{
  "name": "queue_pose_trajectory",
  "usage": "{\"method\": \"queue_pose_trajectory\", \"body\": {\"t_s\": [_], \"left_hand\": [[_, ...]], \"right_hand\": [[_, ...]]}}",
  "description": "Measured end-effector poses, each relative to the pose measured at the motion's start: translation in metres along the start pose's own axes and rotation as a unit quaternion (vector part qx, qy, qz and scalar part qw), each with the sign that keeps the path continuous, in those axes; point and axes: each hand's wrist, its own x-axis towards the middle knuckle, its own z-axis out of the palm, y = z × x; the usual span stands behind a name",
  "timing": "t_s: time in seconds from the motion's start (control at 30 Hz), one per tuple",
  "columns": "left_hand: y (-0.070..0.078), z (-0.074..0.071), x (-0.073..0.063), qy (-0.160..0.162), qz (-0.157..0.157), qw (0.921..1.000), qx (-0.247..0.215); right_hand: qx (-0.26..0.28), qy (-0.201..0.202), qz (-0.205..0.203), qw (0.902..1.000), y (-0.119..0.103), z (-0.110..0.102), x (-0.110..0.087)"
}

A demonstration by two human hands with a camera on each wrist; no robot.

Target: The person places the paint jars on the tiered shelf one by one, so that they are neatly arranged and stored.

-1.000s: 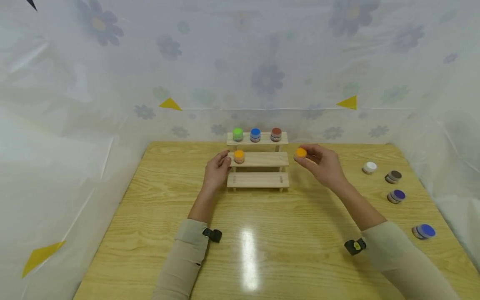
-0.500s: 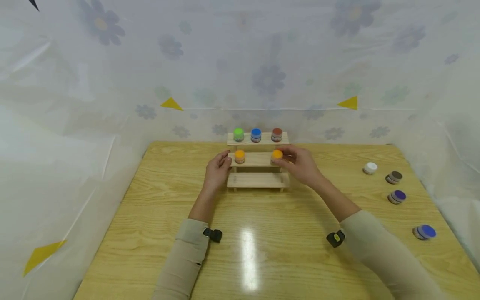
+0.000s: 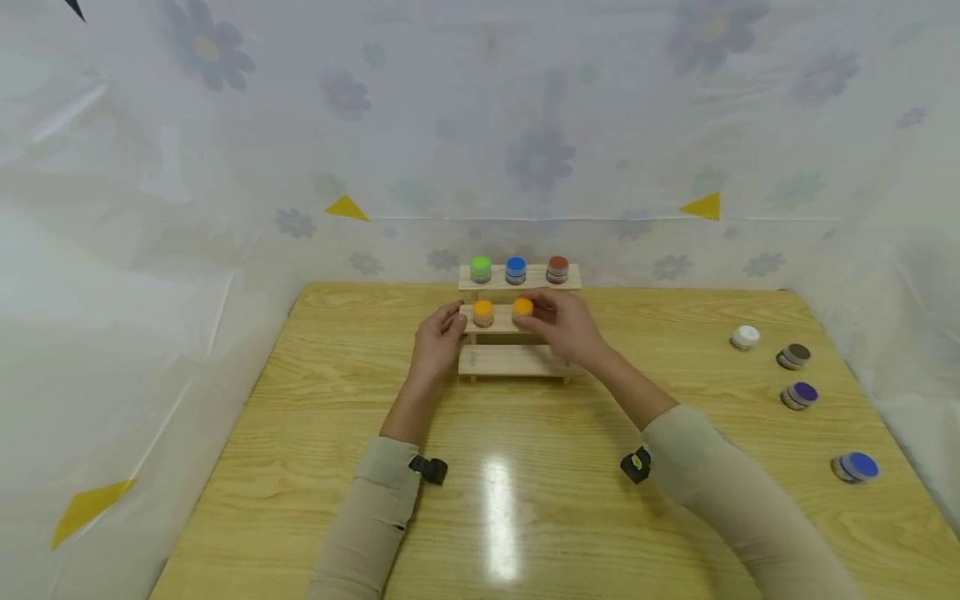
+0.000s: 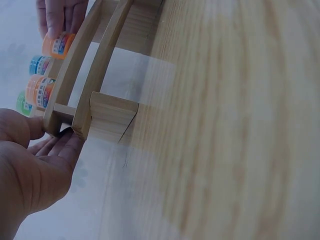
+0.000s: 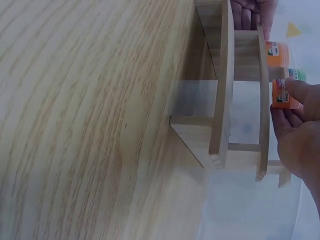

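Note:
A three-step wooden rack [image 3: 517, 360] stands at the back of the table. My right hand [image 3: 566, 327] pinches a small paint jar with an orange lid [image 3: 522, 309] at the middle of the second shelf; the right wrist view shows this jar [image 5: 284, 95] between thumb and fingers. Beside it on the left, another orange-lidded jar [image 3: 483, 313] sits on the same shelf. My left hand [image 3: 437, 340] holds the left end of that shelf, its thumb above and fingers below in the left wrist view. The top shelf bears a green jar [image 3: 481, 269], a blue jar [image 3: 515, 270] and a brown-red jar [image 3: 557, 269].
On the table's right side stand a white-lidded jar [image 3: 745, 337], a dark brown jar [image 3: 793, 357], a purple jar [image 3: 800, 396] and a blue-lidded jar [image 3: 855, 467]. A flowered plastic sheet [image 3: 442, 150] hangs behind the table [image 3: 360, 367].
My right hand has carried the orange-lidded jar leftward, from right of the rack to the middle of the second shelf. My left hand has stayed at the rack's left end.

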Motion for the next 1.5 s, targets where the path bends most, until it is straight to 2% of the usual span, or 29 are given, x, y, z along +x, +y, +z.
{"method": "queue_pose_trajectory", "body": {"t_s": [0.1, 0.33, 0.37, 0.67, 1.03, 1.27, 1.5], "left_hand": [[-0.001, 0.001, 0.000, -0.002, 0.000, 1.0000, 0.002], [-0.002, 0.002, 0.002, -0.005, 0.001, 1.0000, 0.001], [-0.002, 0.003, 0.002, -0.005, 0.000, 1.0000, 0.001], [-0.002, 0.002, 0.003, -0.009, 0.003, 0.9999, 0.001], [-0.002, 0.001, 0.002, -0.005, 0.004, 1.0000, 0.001], [-0.004, 0.000, 0.001, -0.004, 0.002, 1.0000, 0.000], [-0.002, 0.000, 0.001, -0.003, 0.005, 1.0000, 0.000]], "right_hand": [[0.005, -0.002, -0.002, 1.0000, 0.003, 0.003, 0.002], [0.019, 0.000, 0.025, 0.9995, -0.001, 0.006, 0.001], [0.022, 0.001, 0.024, 0.9995, 0.003, 0.006, 0.002], [0.058, 0.035, 0.024, 0.9974, 0.009, -0.009, -0.020], [0.072, 0.089, 0.029, 0.9930, 0.020, -0.043, -0.067], [0.029, 0.127, 0.031, 0.9910, 0.029, -0.071, -0.111], [0.011, 0.166, 0.068, 0.9836, 0.035, -0.094, -0.157]]}}
